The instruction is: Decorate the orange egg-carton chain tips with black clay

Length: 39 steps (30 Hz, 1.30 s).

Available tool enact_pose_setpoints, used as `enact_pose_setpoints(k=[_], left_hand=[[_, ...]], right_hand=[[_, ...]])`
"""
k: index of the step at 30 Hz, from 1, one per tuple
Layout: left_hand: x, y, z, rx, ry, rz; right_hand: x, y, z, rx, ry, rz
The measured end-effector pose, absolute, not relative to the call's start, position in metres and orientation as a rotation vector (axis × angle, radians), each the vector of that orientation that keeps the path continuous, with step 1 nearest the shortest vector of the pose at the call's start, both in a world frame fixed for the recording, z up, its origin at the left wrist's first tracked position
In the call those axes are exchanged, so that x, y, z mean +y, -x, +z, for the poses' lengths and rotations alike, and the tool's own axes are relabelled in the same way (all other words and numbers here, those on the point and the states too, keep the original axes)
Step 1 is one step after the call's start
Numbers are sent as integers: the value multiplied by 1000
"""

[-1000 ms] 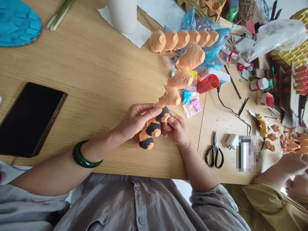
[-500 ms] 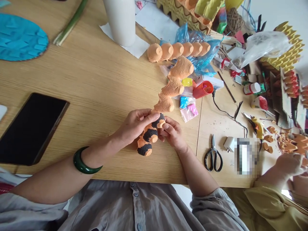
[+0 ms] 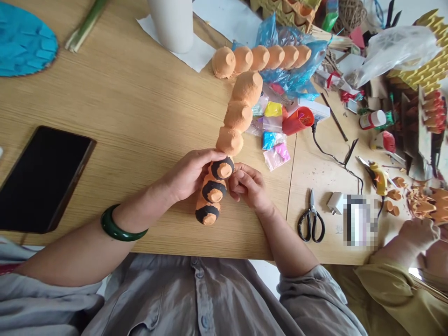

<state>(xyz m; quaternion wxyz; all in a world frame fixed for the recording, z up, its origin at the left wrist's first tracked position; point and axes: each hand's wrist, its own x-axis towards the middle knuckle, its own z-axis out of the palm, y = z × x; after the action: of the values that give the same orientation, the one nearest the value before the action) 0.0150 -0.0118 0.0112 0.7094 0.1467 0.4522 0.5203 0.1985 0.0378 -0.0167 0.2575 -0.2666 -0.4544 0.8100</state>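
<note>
My left hand (image 3: 191, 172) grips an orange bumpy strip (image 3: 238, 116) at its middle, with the thumb on top. The strip's near bumps carry black rings around orange tips, while its far bumps are plain orange. Beside the nearest plain bump and the black rings, my right hand (image 3: 248, 186) has its fingers curled into a pinch at the strip's right edge; what is between the fingertips is too small to tell. A second strip of orange bumps (image 3: 261, 58) lies farther back, partly on a blue plastic bag (image 3: 297, 81).
A black tablet (image 3: 44, 179) lies at left, a white cylinder (image 3: 173, 23) behind. Small colored packets (image 3: 275, 140), a red cup (image 3: 299, 120), black scissors (image 3: 311, 221) and a glue gun (image 3: 378, 177) are on the right. Another person's hand (image 3: 416, 238) is at far right.
The held strip has turned so its bumps face up more, and its far end has swung left. My right fingers have come off the black-ringed bump's tip. The view has shifted slightly.
</note>
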Motion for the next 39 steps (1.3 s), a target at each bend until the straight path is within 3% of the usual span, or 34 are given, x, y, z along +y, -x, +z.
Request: enact_pose_setpoints(k=[8, 18, 26, 39], left_hand=[[-5, -7, -5, 1278, -598, 1275], [-5, 12, -17, 1751, -1113, 1165], [-5, 14, -23, 1894, -1208, 1195], [-11, 6, -5, 1629, -1692, 1368]], right_hand=[[39, -201, -18, -1164, 792, 2211], [37, -202, -13, -1311, 885, 2283], [43, -199, -19, -1060, 984, 1927], [54, -202, -22, -866, 859, 1933]])
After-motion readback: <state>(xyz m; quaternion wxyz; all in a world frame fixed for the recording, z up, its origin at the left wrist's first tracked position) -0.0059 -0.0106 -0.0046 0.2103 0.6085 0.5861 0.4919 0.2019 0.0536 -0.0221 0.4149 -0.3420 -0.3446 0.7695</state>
